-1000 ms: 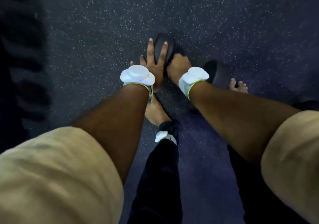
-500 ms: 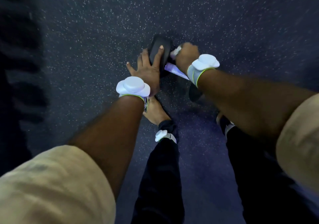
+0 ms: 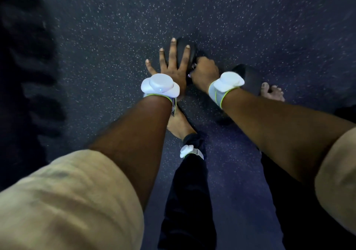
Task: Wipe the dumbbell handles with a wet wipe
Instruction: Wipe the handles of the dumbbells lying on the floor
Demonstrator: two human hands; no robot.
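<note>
Lays straight, spread fingers [image 3: 173, 53] of left hand [image 3: 174, 70] flat on the far head of the dumbbell [image 3: 181, 48]. Clenches right hand [image 3: 205, 72] round the handle between the heads, hiding the handle, with a pale sliver of wipe [image 3: 190, 74] just showing at the fist's left edge. Leaves near head [image 3: 250, 76] uncovered, a bare foot [image 3: 271, 93] just beside it. Rests all on dark speckled floor [image 3: 115, 38], open far and left. Shows heads dark, rounded, matte.
</note>
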